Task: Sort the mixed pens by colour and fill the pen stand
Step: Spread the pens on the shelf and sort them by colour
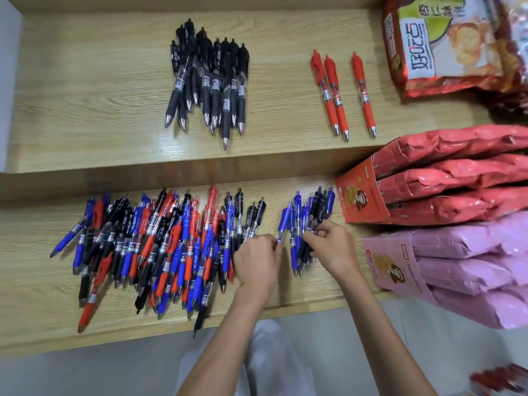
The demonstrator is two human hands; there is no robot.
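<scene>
**Blue pen**: a slim plastic barrel with a clear middle section and a rubbery grip. It lies on the lower shelf between the two hands. I see the left hand pinching its lower end with curled fingertips, and the clip end points away from the person.

Just to the right, the right hand curls its fingers around a small bunch of blue and black pens. Their metal tips point towards the shelf's front edge.

Left of the hands, a mixed pile of blue, red and black pens overlaps untidily. Its right margin runs under the left hand, and its longest pens reach the front edge.

The shelf is pale wood-grain laminate, smooth and slightly glossy, and I find bare board left of the pile.

On the upper shelf, black pens lie in one bundle. Three red pens lie side by side, well apart from them.

Crinkled red packets in a cardboard tray and pink packets close off the right side, near the right hand.
</scene>
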